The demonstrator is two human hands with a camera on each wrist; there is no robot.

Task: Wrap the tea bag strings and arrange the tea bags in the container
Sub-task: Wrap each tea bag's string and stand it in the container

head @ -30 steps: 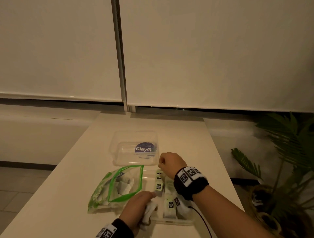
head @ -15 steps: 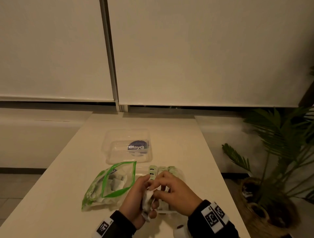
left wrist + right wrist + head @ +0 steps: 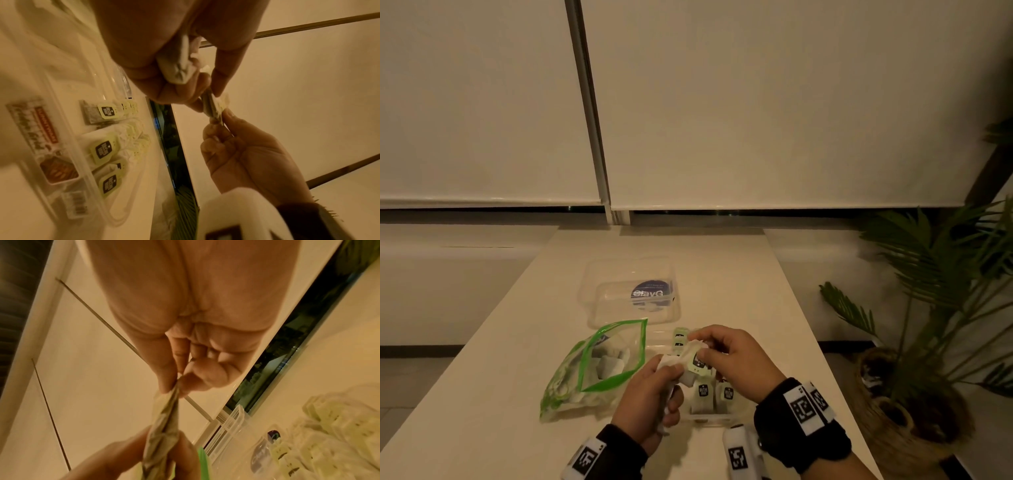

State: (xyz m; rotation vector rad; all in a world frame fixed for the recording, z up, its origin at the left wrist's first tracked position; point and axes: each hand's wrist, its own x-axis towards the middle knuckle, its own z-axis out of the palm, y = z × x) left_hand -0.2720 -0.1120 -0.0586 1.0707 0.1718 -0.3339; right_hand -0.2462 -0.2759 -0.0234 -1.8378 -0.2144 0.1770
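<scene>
Both hands pinch one tea bag (image 3: 690, 359) above the container (image 3: 705, 416): left hand (image 3: 650, 394) clamps the pouch, right hand (image 3: 736, 356) grips the tag end. Wrapping seems underway; next, wind the string, then slot it beside the filed bags (image 3: 703, 394).

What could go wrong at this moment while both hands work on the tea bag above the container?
The left hand and right hand both pinch one thin paper tea bag; pulling apart could tear it. The filled container lies just below, so a slip might disturb the tea bags already arranged. The open zip bag sits close by the left hand and could be knocked.
</scene>
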